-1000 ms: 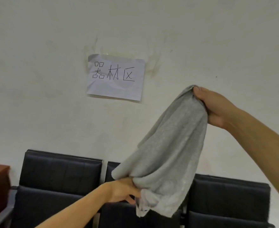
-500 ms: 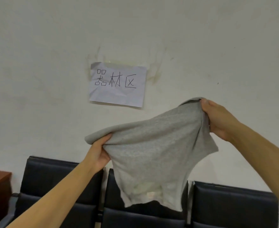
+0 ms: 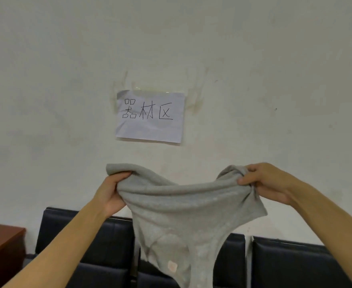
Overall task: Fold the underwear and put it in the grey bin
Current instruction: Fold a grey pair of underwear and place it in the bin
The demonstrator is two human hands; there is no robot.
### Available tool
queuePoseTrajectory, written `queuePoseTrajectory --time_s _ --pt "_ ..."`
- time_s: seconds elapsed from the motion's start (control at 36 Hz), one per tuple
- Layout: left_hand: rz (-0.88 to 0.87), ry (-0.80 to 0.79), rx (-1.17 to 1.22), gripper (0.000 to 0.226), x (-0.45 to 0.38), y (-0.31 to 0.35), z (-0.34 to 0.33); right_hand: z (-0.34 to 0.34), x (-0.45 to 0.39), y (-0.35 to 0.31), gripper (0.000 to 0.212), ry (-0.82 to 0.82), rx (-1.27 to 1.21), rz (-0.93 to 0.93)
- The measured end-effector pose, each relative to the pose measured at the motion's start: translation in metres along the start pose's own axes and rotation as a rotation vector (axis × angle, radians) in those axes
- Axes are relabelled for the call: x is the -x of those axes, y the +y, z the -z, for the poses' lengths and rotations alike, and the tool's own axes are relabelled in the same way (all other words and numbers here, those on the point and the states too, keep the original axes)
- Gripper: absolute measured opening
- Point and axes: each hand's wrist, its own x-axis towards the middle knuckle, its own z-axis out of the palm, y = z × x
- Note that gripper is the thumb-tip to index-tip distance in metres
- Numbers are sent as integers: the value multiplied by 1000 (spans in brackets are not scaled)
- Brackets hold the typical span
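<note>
The grey underwear (image 3: 183,213) hangs in the air in front of a pale wall (image 3: 46,80), held up at chest height by both hands. Its waistband runs left to right between them and sags in the middle; the rest drops straight down, narrowing toward the bottom edge of view, with a small pale label (image 3: 172,266) low on the cloth. The left hand (image 3: 110,192) grips the left end of the waistband, fingers curled over bunched fabric. The right hand (image 3: 268,183) pinches the right end, fingers wrapped around a gathered fold. Behind the hanging cloth stand black padded chairs (image 3: 100,242) against the wall, partly hidden by it. A paper sign (image 3: 150,116) with handwritten characters is taped above. A reddish wooden table (image 3: 0,250) sits at the far left.
</note>
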Motion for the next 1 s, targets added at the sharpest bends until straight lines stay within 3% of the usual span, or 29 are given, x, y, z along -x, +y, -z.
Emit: queuePoseTrajectory --time_s 0.11,0.28,0.39,0.47,0.56,0.64,0.72,0.78,0.86,1.0 --pt "92 100 -45 46 6 -7 4 1 2 21 14 147 127 16" --pt "198 146 -82 26 25 -19 4 -3 10 42 29 332 126 57" --pt "269 215 -80 36 33 -22 8 -7 15 57 31 440 257 72" --pt "250 218 -70 33 40 -22 9 -11 24 62 30 421 364 60" --pt "235 193 -76 22 52 -21 10 -13 30 72 36 355 397 -72" --pt "224 207 -32 18 60 -20 21 -18 36 81 47 318 241 -235" --pt "244 205 68 22 64 -20 33 -21 45 79 36 208 -6 -308" --pt "272 214 61 21 64 -20 38 -21 50 78 32 87 -103 -313" --pt "313 265 0 11 66 -20 43 -23 58 80 55 50 -182 -269" --pt "343 304 -30 6 87 -20 49 -31 91 75 30 150 141 -78"
